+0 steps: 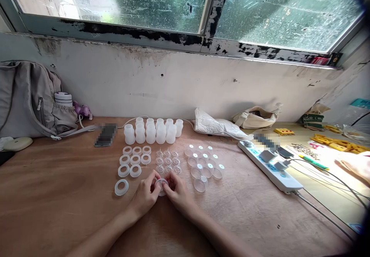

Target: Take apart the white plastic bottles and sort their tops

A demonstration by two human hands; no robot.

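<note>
pinching a translucent ring (161, 181) between thumbs and bent fingertips, the left hand (146, 196) and right hand (179, 194) meet just on the near side of the small clear pieces (167, 161). uneven thumb pressure could tip the smooth ring or make it spring free, and knuckles this close could nudge those pieces out of their rows. to the left, a sleeve-free wrist swinging wide might scatter the frosted rings (135, 159); to the right, a sideways sweep could knock the clear cups (199, 185). farther off, the white bottles (150, 134) stand packed closely, so one bumped could topple others. no brand or wording is readable: marks on the power strip (271, 168) and the red packet (320, 61) at far right are too small, and the phone (105, 135) at far left is blurred.
</note>
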